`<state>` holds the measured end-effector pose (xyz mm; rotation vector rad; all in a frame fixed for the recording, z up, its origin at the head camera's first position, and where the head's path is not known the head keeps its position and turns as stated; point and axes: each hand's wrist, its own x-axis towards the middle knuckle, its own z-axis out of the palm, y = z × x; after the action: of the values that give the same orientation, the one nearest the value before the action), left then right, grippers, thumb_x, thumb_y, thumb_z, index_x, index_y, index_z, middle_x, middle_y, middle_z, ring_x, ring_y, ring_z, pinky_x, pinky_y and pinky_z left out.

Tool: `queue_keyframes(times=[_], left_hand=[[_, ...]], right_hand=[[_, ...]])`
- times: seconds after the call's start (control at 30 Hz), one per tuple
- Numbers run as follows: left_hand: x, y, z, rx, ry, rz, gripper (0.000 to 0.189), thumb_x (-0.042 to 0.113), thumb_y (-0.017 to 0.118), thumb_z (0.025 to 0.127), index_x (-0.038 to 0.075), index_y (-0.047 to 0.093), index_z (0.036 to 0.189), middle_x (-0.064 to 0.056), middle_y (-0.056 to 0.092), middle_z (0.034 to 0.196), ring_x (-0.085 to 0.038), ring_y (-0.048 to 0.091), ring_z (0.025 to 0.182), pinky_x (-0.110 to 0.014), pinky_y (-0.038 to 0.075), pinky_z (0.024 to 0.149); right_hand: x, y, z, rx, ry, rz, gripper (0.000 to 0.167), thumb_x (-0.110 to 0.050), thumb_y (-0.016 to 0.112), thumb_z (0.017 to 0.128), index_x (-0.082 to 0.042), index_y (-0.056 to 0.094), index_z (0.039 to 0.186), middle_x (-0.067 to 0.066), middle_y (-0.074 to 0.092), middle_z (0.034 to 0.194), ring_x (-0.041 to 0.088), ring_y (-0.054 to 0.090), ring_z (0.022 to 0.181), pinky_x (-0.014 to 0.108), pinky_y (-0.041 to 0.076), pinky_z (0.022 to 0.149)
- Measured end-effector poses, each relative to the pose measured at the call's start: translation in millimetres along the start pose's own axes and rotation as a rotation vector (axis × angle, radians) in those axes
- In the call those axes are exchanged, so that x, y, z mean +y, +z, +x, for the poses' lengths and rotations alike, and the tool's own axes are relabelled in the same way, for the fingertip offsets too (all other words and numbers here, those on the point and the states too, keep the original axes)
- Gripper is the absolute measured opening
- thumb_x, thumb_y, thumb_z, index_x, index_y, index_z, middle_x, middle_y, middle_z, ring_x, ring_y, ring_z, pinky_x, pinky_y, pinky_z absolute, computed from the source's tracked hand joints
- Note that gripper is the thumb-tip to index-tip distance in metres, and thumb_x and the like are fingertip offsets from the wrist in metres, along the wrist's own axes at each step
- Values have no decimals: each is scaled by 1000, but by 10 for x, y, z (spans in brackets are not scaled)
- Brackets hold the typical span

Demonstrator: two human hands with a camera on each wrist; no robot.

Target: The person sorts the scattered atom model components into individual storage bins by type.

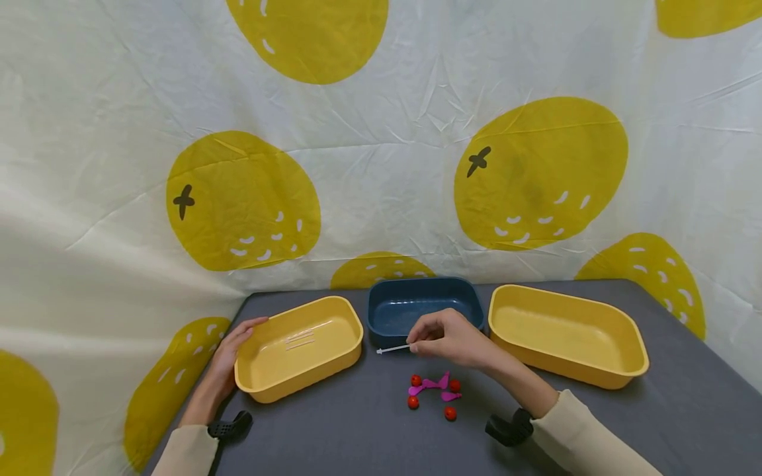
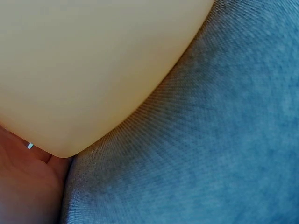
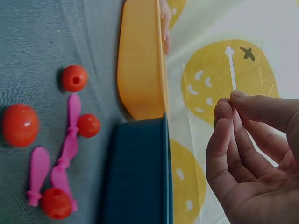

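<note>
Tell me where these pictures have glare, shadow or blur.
Head view: pale glare inside the blue bin; left wrist view: a dark shadow on the table along the edge of the yellow bin; right wrist view: a bright glint on the biggest-looking red ball, blur along the blue bin's side, while the white stick looks clearer.

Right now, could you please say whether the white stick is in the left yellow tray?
Out: the right hand pinches the white stick in the air, right of the left yellow tray.
</note>
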<state>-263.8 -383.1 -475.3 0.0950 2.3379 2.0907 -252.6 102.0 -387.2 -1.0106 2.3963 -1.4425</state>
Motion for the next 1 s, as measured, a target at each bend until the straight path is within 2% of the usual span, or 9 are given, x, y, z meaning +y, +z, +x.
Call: queue_keyframes(times=[0.13, 0.27, 0.57, 0.7, 0.87, 1.0], left_hand=[[-1, -8, 4, 4, -4, 3, 58, 39, 34, 114, 1, 38, 157, -2, 46, 152, 0, 54, 127, -16, 49, 101], [-3, -19, 9, 7, -14, 17, 57, 38, 33, 114, 2, 38, 157, -3, 43, 154, 1, 53, 127, -14, 48, 101], [5, 0, 0, -6, 0, 6, 58, 39, 31, 114, 1, 36, 158, -14, 36, 160, 0, 52, 129, -16, 48, 102], [4, -1, 0, -5, -2, 12, 57, 38, 31, 114, 1, 36, 158, -11, 39, 159, 0, 53, 128, -16, 48, 102], [10, -4, 8, -5, -15, 11, 56, 38, 32, 114, 3, 37, 158, -4, 42, 156, 1, 53, 128, -15, 48, 102], [7, -4, 6, 0, -15, 11, 56, 38, 32, 114, 2, 38, 158, -7, 41, 157, 1, 53, 128, -16, 48, 102]], right_hand=[[-73, 16, 100, -2, 10, -12, 9, -15, 76, 93, -8, 77, 98, 8, 76, 87, 23, 69, 74, 28, 59, 68], [-127, 27, 207, -5, 7, -13, 6, -13, 75, 94, -10, 78, 97, 9, 76, 89, 19, 68, 75, 33, 60, 71], [-246, 43, 389, -21, 14, -5, 11, -17, 76, 94, -8, 78, 99, 6, 74, 86, 17, 65, 75, 30, 57, 70], [-284, 53, 444, -26, 2, 6, 12, -16, 75, 95, -6, 78, 100, 7, 74, 84, 18, 65, 75, 30, 57, 71], [-314, 92, 526, -40, 6, 27, 14, -14, 75, 95, -3, 77, 102, 10, 76, 89, 19, 68, 79, 28, 58, 74], [-342, 137, 611, -50, 3, 17, 12, -14, 75, 95, -5, 78, 102, 8, 78, 93, 16, 69, 82, 28, 58, 76]])
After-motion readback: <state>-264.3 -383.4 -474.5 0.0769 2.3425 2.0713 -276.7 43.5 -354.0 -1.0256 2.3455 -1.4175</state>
